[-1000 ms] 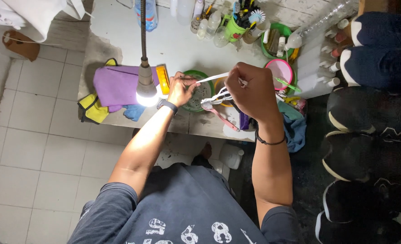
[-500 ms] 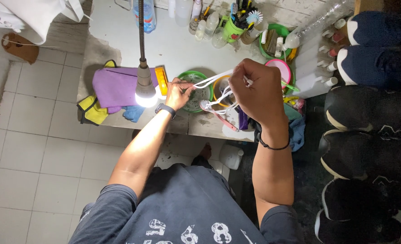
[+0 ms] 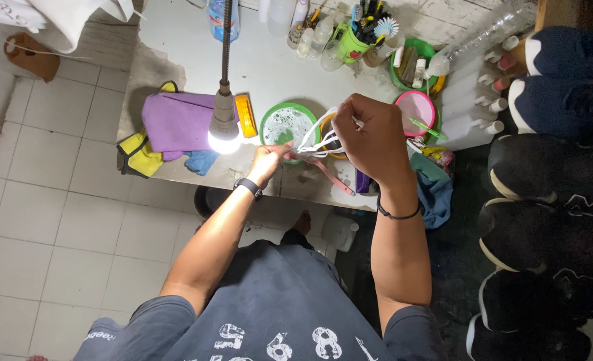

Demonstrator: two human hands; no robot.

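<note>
Both bare forearms reach forward over the near edge of the bench, elbows bent and spread apart. The left hand (image 3: 267, 159) sits lower and nearer that edge, fingers pinched together and pointing toward the right hand; a dark watch circles its wrist. The right hand (image 3: 371, 137) is raised higher, closed into a loose fist with knuckles up, a thin dark band around its wrist. The hands stay close, not touching.

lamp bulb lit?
Yes, the bulb on the gooseneck lamp glows bright white over the table, just beside the left hand holding the white laces.
</note>
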